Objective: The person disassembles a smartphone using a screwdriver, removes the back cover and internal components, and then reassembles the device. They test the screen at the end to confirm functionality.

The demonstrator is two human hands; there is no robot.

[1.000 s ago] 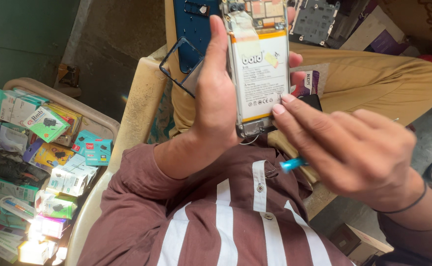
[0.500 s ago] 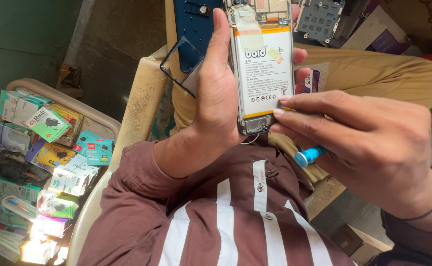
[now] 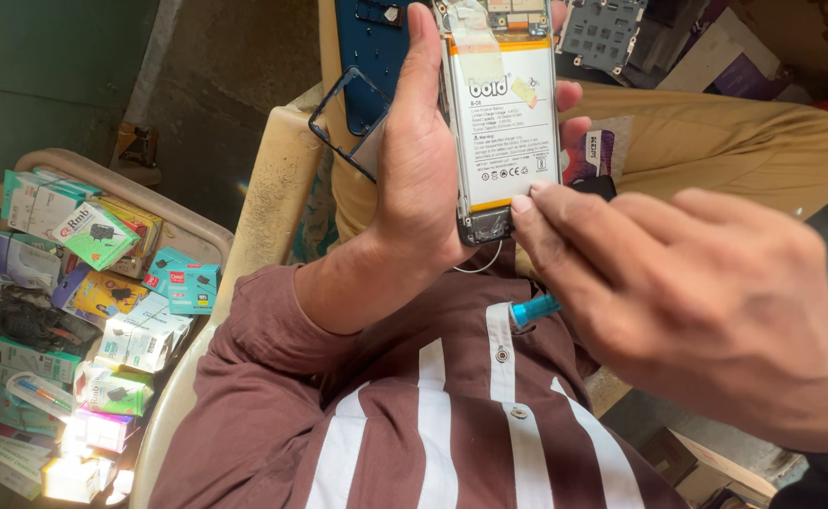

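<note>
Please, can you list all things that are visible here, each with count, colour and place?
opened phone: one, white battery showing, top centre, in left hand
tool: one, blue tip, under right hand
black frame: one, left of phone
blue cover: one, top centre
small boxes: many, mixed colours, in tray at left
tray: one, beige, left
shirt: one, maroon with white stripes, bottom
left hand: grips phone
right hand: fingertip at phone's lower edge

A maroon shirt with broad white stripes and small round buttons is worn. Its left sleeve is pushed up the forearm. Mustard trousers are worn.
</note>
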